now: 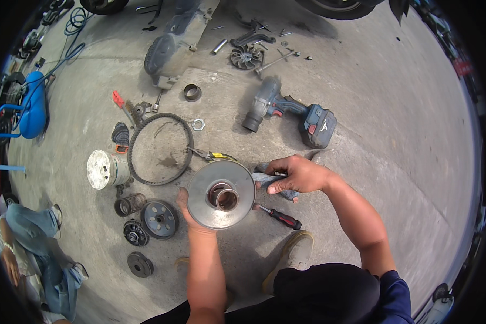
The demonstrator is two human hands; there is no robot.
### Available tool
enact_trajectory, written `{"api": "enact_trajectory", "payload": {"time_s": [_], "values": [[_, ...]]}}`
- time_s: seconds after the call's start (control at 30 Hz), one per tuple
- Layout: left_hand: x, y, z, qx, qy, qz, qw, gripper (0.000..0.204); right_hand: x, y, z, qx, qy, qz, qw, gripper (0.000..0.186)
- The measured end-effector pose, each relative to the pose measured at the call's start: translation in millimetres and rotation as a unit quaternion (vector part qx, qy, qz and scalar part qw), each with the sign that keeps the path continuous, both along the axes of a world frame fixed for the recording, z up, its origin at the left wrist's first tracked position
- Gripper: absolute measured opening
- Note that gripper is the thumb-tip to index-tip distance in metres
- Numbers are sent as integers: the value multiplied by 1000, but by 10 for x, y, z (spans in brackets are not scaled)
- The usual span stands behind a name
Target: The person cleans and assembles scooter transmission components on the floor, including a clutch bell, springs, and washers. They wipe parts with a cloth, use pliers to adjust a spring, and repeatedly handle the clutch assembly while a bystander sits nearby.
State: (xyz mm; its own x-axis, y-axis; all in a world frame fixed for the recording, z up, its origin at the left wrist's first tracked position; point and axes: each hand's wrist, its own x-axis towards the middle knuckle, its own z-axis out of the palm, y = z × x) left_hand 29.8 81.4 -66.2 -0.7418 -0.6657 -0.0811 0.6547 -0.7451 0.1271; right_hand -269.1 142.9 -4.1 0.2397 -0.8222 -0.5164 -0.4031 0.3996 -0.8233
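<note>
My left hand [187,208] holds a round grey metal pulley disc [205,208] from below, its open centre hub [224,197] facing up. My right hand [297,174] is closed on a flat grey metal tool [264,177] and a bluish rag, right beside the disc's right edge. A red-and-black handled screwdriver [279,217] lies on the concrete just under my right hand. Pliers with yellow grips [210,155] lie just beyond the disc.
A black drive belt [132,148] lies looped on the concrete, with a white drum [103,169] and several round clutch parts [159,218] to the left. A cordless impact wrench [291,114] lies ahead. Engine casing [173,46], fan wheel [246,56], blue compressor [33,105]. Another person [32,248] squats at the left.
</note>
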Motion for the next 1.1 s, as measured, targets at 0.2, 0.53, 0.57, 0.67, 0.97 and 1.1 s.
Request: {"api": "enact_trajectory", "payload": {"time_s": [0.2, 0.53, 0.57, 0.67, 0.97, 1.1], "values": [[47, -83, 113, -119, -45, -24, 992, 109, 21, -226, -98, 174, -99, 8, 980, 77], [123, -44, -104, -29, -55, 44, 997, 87, 317, -293, -83, 218, 45, 60, 973, 92], [135, -24, -140, -9, -79, 49, 996, 88, 308, -264, -113, 221, 37, 35, 974, 86], [146, 23, -208, 2, -78, 46, 996, 90, 276, -164, -314, 194, 4, -35, 980, 74], [137, -6, -219, -3, -144, -15, 989, 99, 287, 53, -950, 165, -127, -91, 974, 46], [119, -16, -140, -27, -113, -46, 992, 97, 351, 141, -957, 159, -210, -160, 951, 16]]}}
